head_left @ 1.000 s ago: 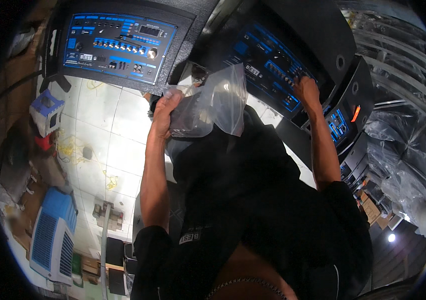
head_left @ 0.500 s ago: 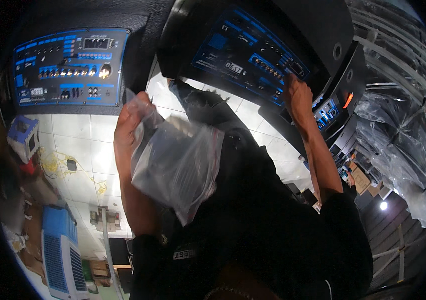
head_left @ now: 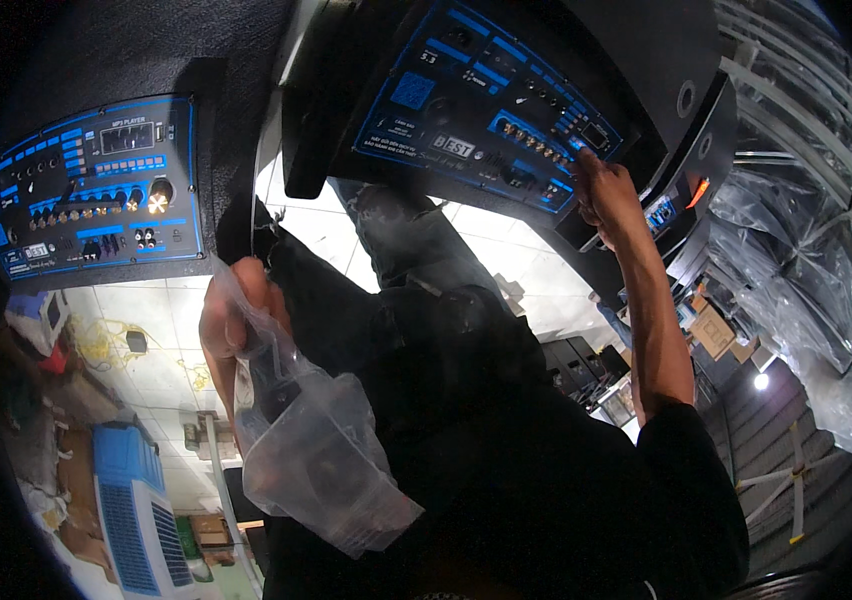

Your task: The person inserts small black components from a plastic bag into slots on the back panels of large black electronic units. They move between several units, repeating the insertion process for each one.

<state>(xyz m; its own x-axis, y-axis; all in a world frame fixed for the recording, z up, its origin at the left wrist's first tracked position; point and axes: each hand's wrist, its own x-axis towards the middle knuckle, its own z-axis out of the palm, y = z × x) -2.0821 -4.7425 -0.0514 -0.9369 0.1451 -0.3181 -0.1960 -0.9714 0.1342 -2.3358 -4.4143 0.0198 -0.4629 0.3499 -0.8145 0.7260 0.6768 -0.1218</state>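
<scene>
Head view: our left hand [head_left: 241,312] clutches a clear plastic bag [head_left: 326,460], lower centre-left; our curled right hand [head_left: 606,198] is at a blue-edged control panel [head_left: 491,105], upper centre; we cannot tell its grip.

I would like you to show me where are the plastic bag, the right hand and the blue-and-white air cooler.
Plastic bag [head_left: 318,455]: head view, on the middle of its clear film.
Right hand [head_left: 607,195]: head view, on its back.
Air cooler [head_left: 126,525]: head view, on its blue grille.

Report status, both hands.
Left hand gripping plastic bag. Right hand at right panel, contact unclear. Bag hangs low, not blocking right panel.
</scene>
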